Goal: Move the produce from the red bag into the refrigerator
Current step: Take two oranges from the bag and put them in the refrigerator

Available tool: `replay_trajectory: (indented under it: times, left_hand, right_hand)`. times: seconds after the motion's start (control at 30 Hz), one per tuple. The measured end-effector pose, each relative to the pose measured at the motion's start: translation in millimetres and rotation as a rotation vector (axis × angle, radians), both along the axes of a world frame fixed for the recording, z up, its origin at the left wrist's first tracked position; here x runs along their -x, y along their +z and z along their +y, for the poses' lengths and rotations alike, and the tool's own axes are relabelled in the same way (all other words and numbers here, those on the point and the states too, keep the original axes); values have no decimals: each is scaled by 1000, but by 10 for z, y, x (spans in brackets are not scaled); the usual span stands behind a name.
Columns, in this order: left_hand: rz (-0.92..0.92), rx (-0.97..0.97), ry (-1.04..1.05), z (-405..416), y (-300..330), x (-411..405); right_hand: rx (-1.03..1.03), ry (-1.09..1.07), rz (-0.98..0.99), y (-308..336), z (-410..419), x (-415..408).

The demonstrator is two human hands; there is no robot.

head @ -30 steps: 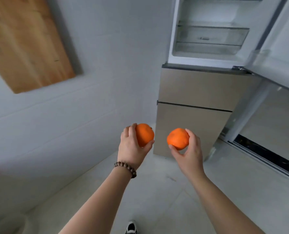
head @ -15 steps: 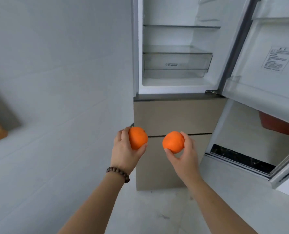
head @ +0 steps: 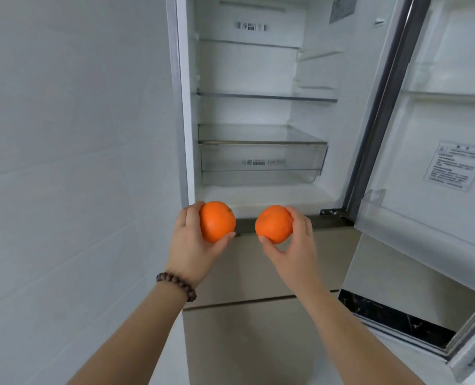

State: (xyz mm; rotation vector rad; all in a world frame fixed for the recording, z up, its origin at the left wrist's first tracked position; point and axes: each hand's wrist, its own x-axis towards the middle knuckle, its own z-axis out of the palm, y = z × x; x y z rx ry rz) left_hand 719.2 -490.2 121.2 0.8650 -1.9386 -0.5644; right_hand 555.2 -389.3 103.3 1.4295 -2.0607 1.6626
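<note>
Currently, one orange is held in each hand, just in front of the open refrigerator [head: 247, 195]. The left hand [head: 193, 245] has its grip curled around the left orange [head: 217, 221], fingers behind and thumb beneath. The right hand [head: 297, 245] pinches the right orange [head: 273, 224] between thumb below and fingers [head: 300, 218] over its right side. Both fruits are level with the compartment's bottom sill, apart from each other and not yet inside.

The step in hand is judged to be the placing of the oranges. It would be done well if both were lifted over the sill and set down on a flat surface, released only once settled, since round fruit may roll out. The clear drawer [head: 262, 159] is pushed in, so a free hand would be needed to open it; the glass shelf [head: 267, 97] above is reachable without that.

A beaded bracelet [head: 176, 284] is worn on the left wrist. The fridge door [head: 439, 162] stands open to the right, its bins close to the right arm's path. A white tiled wall [head: 72, 162] lies to the left. No red bag is visible.
</note>
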Motion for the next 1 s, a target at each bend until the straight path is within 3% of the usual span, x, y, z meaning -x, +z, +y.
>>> replay_trajectory:
  times: [0.37, 0.73, 1.0]
  left_hand:
    - [160, 129, 75, -880, 585, 1488]
    - [171, 220, 168, -1962, 930, 2061]
    - [41, 61, 245, -2563, 1054, 2249]
  right_hand:
    - [79, 78, 49, 626, -1062, 1420]
    - [238, 101, 26, 1073, -2281, 1960]
    - [-98, 49, 132, 1281, -2824, 2222]
